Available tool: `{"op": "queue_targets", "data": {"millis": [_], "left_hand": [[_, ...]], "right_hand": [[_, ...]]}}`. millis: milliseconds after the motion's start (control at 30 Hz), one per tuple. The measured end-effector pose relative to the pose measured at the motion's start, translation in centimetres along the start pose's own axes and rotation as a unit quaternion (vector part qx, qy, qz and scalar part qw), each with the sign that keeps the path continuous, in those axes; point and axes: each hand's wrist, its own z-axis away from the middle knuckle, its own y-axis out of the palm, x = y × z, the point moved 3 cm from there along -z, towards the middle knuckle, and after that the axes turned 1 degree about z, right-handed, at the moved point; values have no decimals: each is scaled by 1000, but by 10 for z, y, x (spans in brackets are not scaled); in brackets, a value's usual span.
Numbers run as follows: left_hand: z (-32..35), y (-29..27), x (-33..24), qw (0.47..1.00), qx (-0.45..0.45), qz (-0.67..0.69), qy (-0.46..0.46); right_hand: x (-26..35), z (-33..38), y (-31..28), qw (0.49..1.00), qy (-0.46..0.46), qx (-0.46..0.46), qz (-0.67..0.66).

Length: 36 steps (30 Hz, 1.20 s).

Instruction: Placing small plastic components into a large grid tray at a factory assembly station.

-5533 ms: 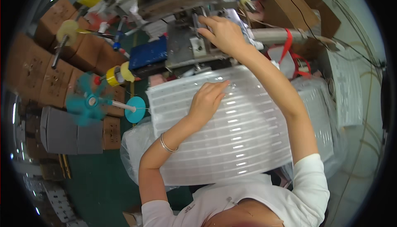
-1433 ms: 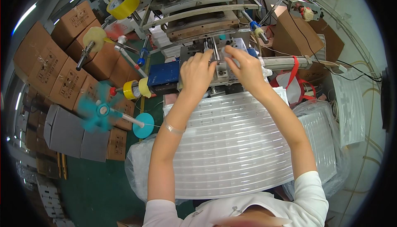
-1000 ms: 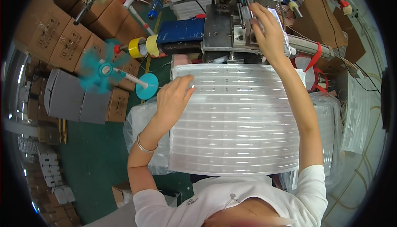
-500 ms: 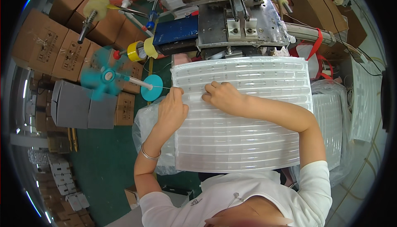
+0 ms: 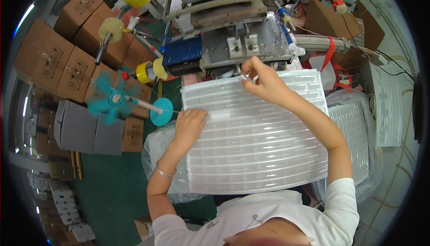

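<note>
A white translucent plastic tray (image 5: pixel 255 156) with long ribbed rows lies in front of me. Small clear pieces sit in its upper rows. My left hand (image 5: pixel 190 123) rests at the tray's left edge, its fingers curled inward over the rows; whatever they hold is hidden. Beyond the tray's far edge, my right hand (image 5: pixel 263 81) pinches a small pale, shiny piece (image 5: pixel 244 77) between thumb and fingers, too small to name. It is close to the front of a metal machine bed (image 5: pixel 215 51) with two upright silver brackets (image 5: pixel 242 44).
A small teal fan (image 5: pixel 117 97), its blades blurred, stands left of the tray. Tape rolls (image 5: pixel 144 72) hang near the machine. Brown cartons (image 5: pixel 45 60) and grey boxes (image 5: pixel 76 125) are stacked at left. Another ribbed tray in clear plastic (image 5: pixel 351 134) lies at right.
My right hand has moved from the tray's rows up and right to the machine's front, with a small piece in its pinch. My left hand stays at the tray's left edge. The view has shifted.
</note>
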Motion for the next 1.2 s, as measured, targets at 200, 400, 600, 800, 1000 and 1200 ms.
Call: {"op": "queue_targets", "data": {"millis": [200, 400, 600, 800, 1000, 1200], "left_hand": [[-7, -12, -12, 997, -76, -23, 13], [-40, -18, -18, 987, -158, 20, 2], [-126, -33, -39, 940, -341, 20, -3], [-214, -32, -50, 936, -338, -87, 34], [-137, -54, -98, 959, -242, 86, 117], [-68, -126, -106, 899, -176, 334, 221]], "right_hand": [[-27, 12, 3, 994, 59, 88, -28], [-22, 6, -11, 999, 29, 35, -19], [-11, 4, -30, 996, 85, 12, -32], [-12, -14, -61, 989, 7, -139, 39], [2, -47, -58, 920, -142, -226, 288], [-24, -88, -40, 879, -104, -226, 407]]}}
